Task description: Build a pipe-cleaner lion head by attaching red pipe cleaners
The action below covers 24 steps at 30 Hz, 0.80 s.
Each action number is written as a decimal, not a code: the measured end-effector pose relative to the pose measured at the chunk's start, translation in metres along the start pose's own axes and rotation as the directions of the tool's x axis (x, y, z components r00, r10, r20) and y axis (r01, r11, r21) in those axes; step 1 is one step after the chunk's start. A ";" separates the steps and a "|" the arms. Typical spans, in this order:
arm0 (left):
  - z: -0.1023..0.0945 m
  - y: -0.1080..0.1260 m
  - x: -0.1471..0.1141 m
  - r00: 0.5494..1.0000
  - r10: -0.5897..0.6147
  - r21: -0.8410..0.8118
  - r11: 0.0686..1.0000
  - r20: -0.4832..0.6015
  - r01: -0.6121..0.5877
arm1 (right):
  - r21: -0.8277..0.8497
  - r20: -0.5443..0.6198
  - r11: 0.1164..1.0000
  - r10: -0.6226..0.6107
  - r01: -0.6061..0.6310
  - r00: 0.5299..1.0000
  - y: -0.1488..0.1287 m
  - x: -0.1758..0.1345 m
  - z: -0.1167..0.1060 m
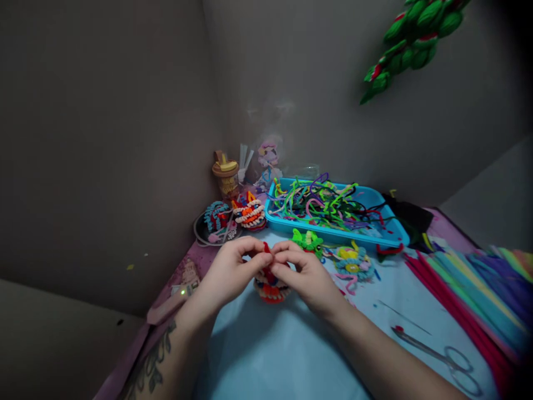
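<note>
Near the middle of the head view, my left hand point(239, 269) and my right hand point(306, 275) meet with fingers pinched together. Between their fingertips is a red pipe cleaner point(266, 248), its tip poking up. Just below sits a fuzzy figure point(272, 291) of orange, white and red pipe cleaners, partly hidden by my fingers. Behind my right hand stands a green pipe-cleaner figure point(307, 240). Right of it lies a yellow and blue pipe-cleaner figure point(353, 264).
A blue tray point(333, 232) holds tangled pipe-cleaner scraps. Scissors point(437, 354), a thin metal rod point(403, 316) and bundled pipe cleaners point(470, 300) lie at right. At left are a brown-lidded cup point(226, 175), a finished orange-white figure point(250, 212) and a pink glue gun point(169, 307).
</note>
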<state>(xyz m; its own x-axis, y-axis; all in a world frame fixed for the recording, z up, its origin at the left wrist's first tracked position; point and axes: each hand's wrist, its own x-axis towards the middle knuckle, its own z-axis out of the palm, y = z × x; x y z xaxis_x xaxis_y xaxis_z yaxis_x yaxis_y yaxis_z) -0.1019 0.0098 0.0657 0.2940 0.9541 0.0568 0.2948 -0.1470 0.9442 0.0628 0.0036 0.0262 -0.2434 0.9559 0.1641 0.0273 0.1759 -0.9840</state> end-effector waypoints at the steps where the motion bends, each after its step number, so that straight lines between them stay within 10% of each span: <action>1: 0.001 0.001 -0.001 1.000 -0.014 -0.036 0.999 -0.010 0.013 | 0.009 0.009 1.000 -0.002 0.002 1.000 -0.001 0.000 -0.002; 24: 0.018 -0.001 -0.003 0.978 -0.179 -0.585 0.783 0.111 0.210 | 0.448 0.159 0.852 0.223 -0.272 0.962 -0.006 -0.002 -0.002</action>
<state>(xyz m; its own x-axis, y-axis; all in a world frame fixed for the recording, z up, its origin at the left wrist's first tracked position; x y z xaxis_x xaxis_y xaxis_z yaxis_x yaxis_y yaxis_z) -0.0870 0.0025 0.0589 0.3358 0.9299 -0.1497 -0.2394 0.2380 0.9413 0.0646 0.0012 0.0319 -0.3818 0.9214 -0.0727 -0.3450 -0.2151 -0.9136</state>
